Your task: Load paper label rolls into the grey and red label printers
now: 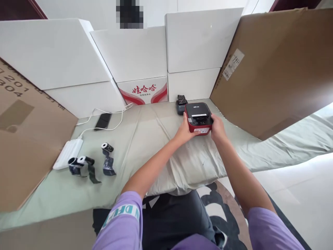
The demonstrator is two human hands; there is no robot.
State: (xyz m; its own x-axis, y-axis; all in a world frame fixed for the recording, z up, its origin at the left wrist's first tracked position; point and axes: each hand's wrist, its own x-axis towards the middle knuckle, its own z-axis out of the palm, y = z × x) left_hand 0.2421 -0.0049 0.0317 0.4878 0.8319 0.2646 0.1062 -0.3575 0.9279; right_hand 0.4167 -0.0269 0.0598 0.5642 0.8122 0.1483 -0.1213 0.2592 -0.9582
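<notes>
Device, squarish, with black top and red plastic-looking sides [199, 110], over pale-green cloth [151, 135]: left hand [184, 131] and right hand [218, 127] closed upon opposite flanks, equally near; boxy dark-grey object [180, 109] just beyond its far left corner.

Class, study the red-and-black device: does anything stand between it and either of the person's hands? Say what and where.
Nothing visible does: the left hand and right hand hold the red-and-black device by its sides. The dark object near its far left corner is outside both grips.
</notes>
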